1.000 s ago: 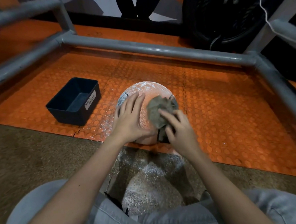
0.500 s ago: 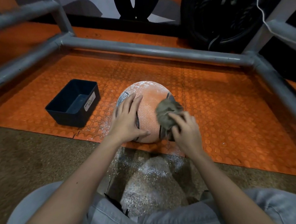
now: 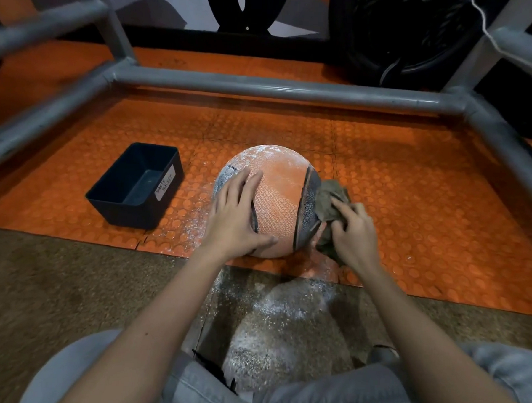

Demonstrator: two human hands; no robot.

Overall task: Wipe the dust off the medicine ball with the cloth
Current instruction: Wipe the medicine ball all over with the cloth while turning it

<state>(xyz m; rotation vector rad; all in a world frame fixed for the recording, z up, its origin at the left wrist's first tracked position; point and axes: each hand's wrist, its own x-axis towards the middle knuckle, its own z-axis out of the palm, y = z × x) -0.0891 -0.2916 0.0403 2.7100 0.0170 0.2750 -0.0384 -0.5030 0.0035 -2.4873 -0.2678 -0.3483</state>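
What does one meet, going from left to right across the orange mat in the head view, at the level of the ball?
black bin → left hand, resting on the ball's left side → medicine ball → cloth, against the ball's right side → right hand, gripping the cloth

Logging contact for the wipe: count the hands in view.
2. The left hand rests on the left of the ball; the right hand grips the cloth against its right side.
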